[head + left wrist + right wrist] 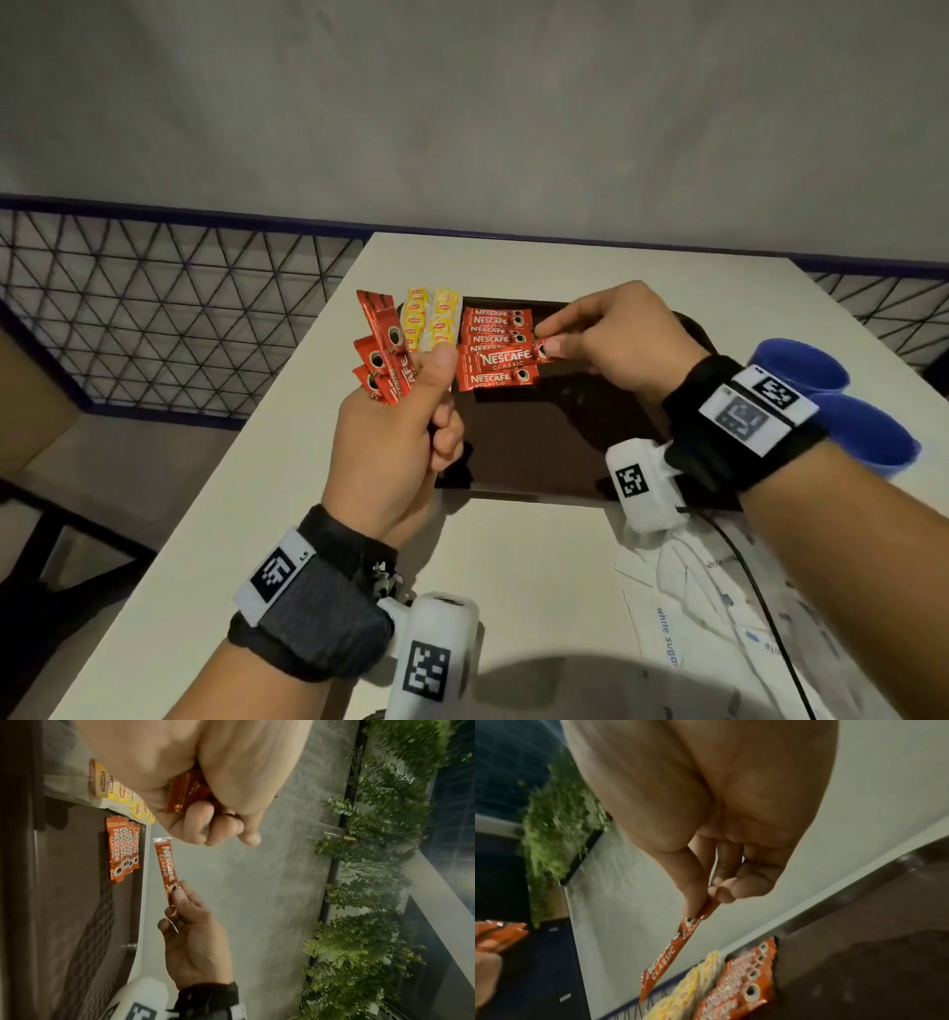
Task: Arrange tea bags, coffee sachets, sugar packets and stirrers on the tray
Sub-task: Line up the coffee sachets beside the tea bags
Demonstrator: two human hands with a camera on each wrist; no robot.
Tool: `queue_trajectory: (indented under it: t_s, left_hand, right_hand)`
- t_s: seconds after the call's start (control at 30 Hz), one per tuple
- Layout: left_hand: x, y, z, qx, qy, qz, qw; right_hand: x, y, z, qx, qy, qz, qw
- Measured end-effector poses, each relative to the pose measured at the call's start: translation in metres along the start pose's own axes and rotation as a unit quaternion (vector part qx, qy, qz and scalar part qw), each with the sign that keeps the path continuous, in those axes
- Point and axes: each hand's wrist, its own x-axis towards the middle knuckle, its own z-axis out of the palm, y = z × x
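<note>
Fingers (552, 325) pinching sachet (506, 361), tray (554, 437) below

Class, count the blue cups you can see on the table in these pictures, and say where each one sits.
2. Both stand at the right edge of the table, beyond the right hand's wrist: one blue cup farther back, the other blue cup nearer. More could be hidden outside the picture.

One coffee sachet (506, 361) was pinched in the right hand (621, 343); about four more fanned from the left hand (395, 426). Beneath the right hand's sachet lay a row of roughly five; beyond the left thumb, some eight yellow tea bags (430, 318); right of the right wrist, two blue cups (832, 398).
</note>
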Motion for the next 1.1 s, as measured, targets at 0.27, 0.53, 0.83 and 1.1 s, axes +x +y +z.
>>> queue_trajectory:
  t_s: [0.27, 0.53, 0.83, 1.1]
  left_hand:
    - [0.001, 0.009, 0.001, -0.121, 0.02, -0.071, 0.99]
    - [0.0, 0.011, 0.002, -0.148, 0.037, -0.103, 0.983]
    - [0.004, 0.008, -0.004, -0.19, 0.056, -0.131, 0.971]
    - [0.006, 0.006, -0.005, -0.199, 0.059, -0.125, 0.97]
  right_hand:
    - [0.043, 0.007, 0.014, -0.087, -0.098, 0.055, 0.99]
    - [0.056, 0.016, 0.026, -0.118, -0.112, 0.085, 0.983]
    - [0.065, 0.019, 0.033, -0.156, -0.115, 0.09, 0.977]
    - [0.067, 0.015, 0.037, -0.172, -0.107, 0.115, 0.972]
